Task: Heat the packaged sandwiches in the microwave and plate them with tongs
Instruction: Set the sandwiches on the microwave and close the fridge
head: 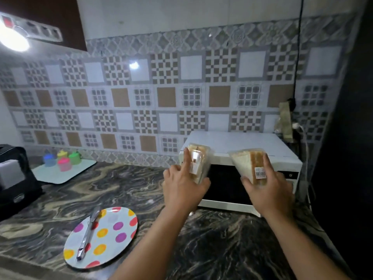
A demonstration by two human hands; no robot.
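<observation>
dark microwave door (pixel 224 182) behind both sandwiches

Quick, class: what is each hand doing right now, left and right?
Left hand: closed on a packaged sandwich.
Right hand: closed on the other packaged sandwich.

Each hand (pixel 182 188) (pixel 269 190) grips packaged sandwich (pixel 198 165) (pixel 249 165) (microwave (pixel 238 146) shut).
</observation>
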